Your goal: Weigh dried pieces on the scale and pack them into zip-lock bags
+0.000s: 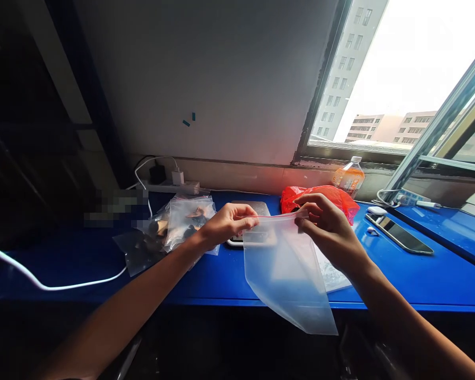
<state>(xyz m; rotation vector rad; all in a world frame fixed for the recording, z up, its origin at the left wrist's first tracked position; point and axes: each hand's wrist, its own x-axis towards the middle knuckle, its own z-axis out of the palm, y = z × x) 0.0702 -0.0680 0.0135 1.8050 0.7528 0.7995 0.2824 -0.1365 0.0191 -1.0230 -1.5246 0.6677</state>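
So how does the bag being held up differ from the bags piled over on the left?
The held bag hangs by its top edge; the piled bags lie on the blue table. The held bag shows nothing inside, while the piled bags hold brownish contents. Both the held bag and the piled bags are see-through plastic.
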